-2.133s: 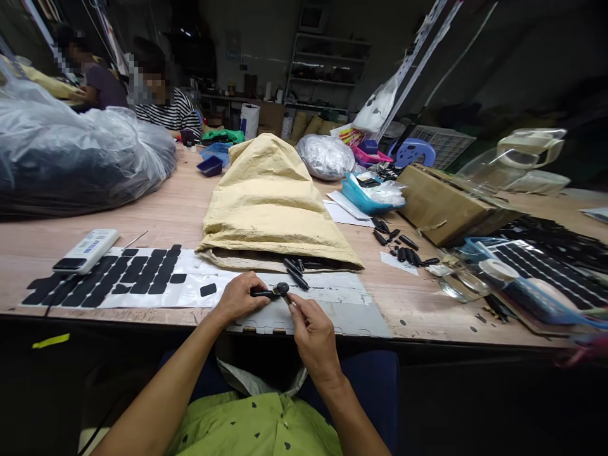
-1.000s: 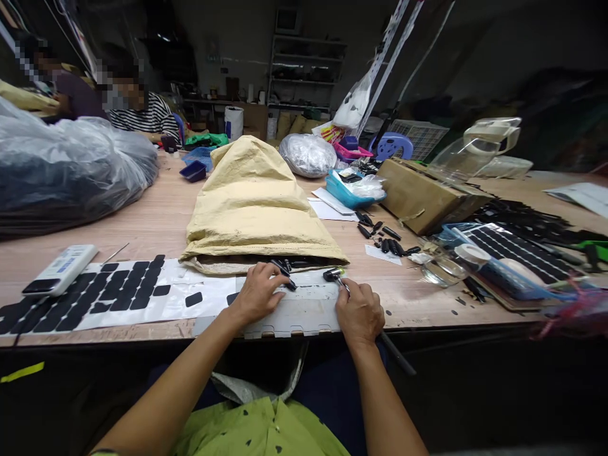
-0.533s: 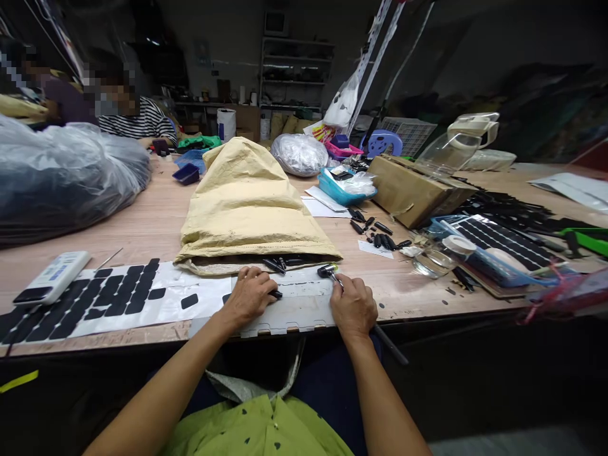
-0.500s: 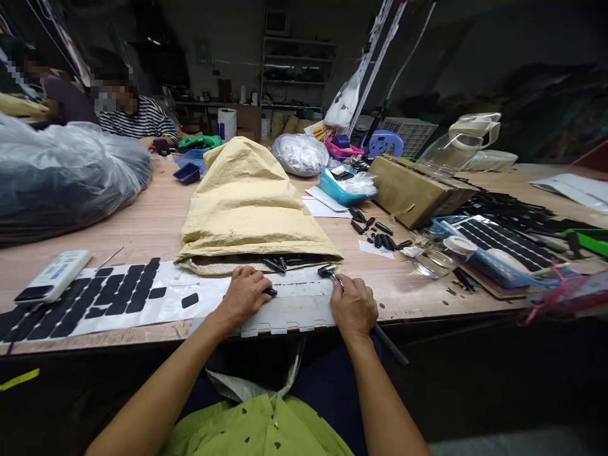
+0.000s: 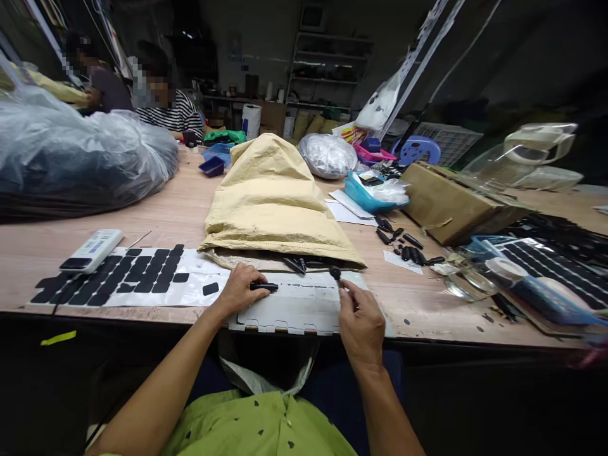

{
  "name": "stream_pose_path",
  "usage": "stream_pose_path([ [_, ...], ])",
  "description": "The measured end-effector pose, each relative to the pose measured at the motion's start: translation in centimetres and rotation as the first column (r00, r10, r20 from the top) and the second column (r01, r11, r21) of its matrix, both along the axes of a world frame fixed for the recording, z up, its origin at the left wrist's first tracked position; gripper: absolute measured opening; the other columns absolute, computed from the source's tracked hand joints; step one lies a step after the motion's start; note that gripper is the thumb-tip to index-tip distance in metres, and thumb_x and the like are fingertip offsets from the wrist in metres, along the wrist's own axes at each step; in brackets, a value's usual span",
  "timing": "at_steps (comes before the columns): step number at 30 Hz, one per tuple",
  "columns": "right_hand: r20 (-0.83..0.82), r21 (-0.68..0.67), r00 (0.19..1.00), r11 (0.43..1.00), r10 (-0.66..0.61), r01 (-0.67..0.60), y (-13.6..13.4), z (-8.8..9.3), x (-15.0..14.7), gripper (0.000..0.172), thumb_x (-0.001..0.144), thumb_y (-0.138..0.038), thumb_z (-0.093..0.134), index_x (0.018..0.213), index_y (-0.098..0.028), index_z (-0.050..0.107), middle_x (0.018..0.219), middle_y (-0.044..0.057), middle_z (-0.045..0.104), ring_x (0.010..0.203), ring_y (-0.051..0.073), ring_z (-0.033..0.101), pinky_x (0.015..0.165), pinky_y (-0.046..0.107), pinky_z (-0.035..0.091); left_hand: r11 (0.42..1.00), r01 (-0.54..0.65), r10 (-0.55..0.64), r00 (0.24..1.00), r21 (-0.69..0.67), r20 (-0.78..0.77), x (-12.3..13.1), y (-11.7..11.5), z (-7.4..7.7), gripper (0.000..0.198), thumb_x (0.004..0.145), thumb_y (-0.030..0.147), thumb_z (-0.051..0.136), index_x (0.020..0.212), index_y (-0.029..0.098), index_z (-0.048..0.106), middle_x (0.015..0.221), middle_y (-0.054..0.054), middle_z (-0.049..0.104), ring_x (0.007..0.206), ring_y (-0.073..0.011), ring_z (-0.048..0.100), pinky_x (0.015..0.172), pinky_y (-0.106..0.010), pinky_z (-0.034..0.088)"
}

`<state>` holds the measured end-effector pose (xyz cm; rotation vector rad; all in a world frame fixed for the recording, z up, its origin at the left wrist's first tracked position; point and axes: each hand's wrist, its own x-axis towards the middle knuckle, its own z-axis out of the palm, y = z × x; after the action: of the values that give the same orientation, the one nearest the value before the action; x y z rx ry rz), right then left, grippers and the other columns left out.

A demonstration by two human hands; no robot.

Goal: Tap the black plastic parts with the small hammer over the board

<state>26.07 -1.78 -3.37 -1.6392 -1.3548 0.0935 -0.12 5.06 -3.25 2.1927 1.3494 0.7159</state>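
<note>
My left hand point(image 5: 241, 290) is closed on a short black tube-like piece point(image 5: 266, 287), which it holds at the near side of a pale board point(image 5: 294, 310). My right hand point(image 5: 361, 320) grips a small hammer with a round black head point(image 5: 335, 273), raised toward me over the board's right part. Just behind both hands lies a large yellow woven sack point(image 5: 280, 209), its mouth facing me. More black pieces point(image 5: 295, 264) show in the sack's opening. To the left of my left hand is a white sheet point(image 5: 192, 259) with rows of black rounded-square stickers.
A white handheld device point(image 5: 97, 249) rests on the sticker sheet. Loose black pieces point(image 5: 413, 255) lie right of the sack, before a cardboard box point(image 5: 441, 209) and a blue basket point(image 5: 370, 196). A big plastic bag point(image 5: 85, 164) fills the left. Two people sit beyond it.
The view has turned left, so everything sits further right in it. The hammer's head has tipped, now showing a round black end. My left hand keeps its hold on the black piece.
</note>
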Motion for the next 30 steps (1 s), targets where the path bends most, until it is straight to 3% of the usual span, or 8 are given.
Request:
stream_pose_path([
  [5,-0.095,-0.034,0.946,0.949,0.309,-0.313,-0.8,0.3,-5.2,0.027,0.095,-0.032,0.051,0.11,-0.019,0.07,0.1,0.007,0.071,0.094,0.018,0.065,0.083,0.031,0.052,0.999,0.036,-0.036,0.999,0.022,-0.006,-0.2,0.2,-0.4,0.019,0.075,0.029,0.076,0.092,0.024,0.077,0.086,-0.003,0.065,0.091,-0.0214,0.05,0.087,-0.036,0.038],
  [9,-0.054,0.027,0.919,0.92,0.391,-0.391,-0.9,0.3,-7.6,0.026,0.096,-0.026,0.05,0.113,-0.019,0.069,0.098,0.007,0.07,0.094,0.018,0.065,0.085,0.032,0.052,0.998,0.056,-0.056,0.998,0.013,0.012,-0.3,0.3,-0.7,0.019,0.075,0.03,0.076,0.093,0.025,0.078,0.085,-0.002,0.065,0.089,-0.0202,0.05,0.088,-0.035,0.038],
  [15,0.136,-0.03,0.909,0.919,0.393,-0.393,-0.8,-0.4,-8.6,0.028,0.098,-0.022,0.046,0.114,-0.018,0.069,0.091,0.007,0.068,0.089,0.019,0.063,0.084,0.032,0.051,0.999,0.042,-0.042,0.999,0.012,0.008,-0.3,0.4,-0.9,0.011,0.076,0.03,0.076,0.085,0.024,0.077,0.083,-0.002,0.065,0.088,-0.0202,0.05,0.086,-0.035,0.037],
  [22,0.116,0.026,0.939,0.944,0.325,-0.33,-0.9,-0.2,-7.7,0.027,0.098,-0.024,0.047,0.115,-0.018,0.067,0.095,0.008,0.068,0.091,0.019,0.063,0.082,0.031,0.051,1.0,0.029,-0.028,0.999,-0.003,0.039,-0.2,0.3,-0.9,0.019,0.073,0.028,0.078,0.092,0.026,0.079,0.085,-0.002,0.067,0.089,-0.0204,0.051,0.088,-0.035,0.039],
  [27,0.177,-0.029,0.925,0.941,0.335,-0.336,-0.9,-0.7,-7.2,0.028,0.098,-0.023,0.044,0.113,-0.02,0.068,0.091,0.007,0.068,0.088,0.018,0.063,0.081,0.031,0.05,1.0,0.02,-0.02,0.999,-0.011,0.039,-0.3,0.3,-0.7,0.019,0.073,0.03,0.077,0.092,0.025,0.078,0.085,-0.002,0.067,0.09,-0.0209,0.051,0.088,-0.035,0.039],
  [30,0.231,-0.008,0.942,0.968,0.245,-0.25,-0.5,-0.9,-5.8,0.027,0.098,-0.025,0.046,0.113,-0.02,0.069,0.092,0.006,0.069,0.088,0.018,0.062,0.081,0.03,0.048,1.0,0.016,-0.017,1.0,0.007,0.015,-0.1,0.0,-0.4,0.018,0.074,0.029,0.075,0.091,0.024,0.077,0.086,-0.003,0.066,0.092,-0.0217,0.051,0.088,-0.035,0.039],
])
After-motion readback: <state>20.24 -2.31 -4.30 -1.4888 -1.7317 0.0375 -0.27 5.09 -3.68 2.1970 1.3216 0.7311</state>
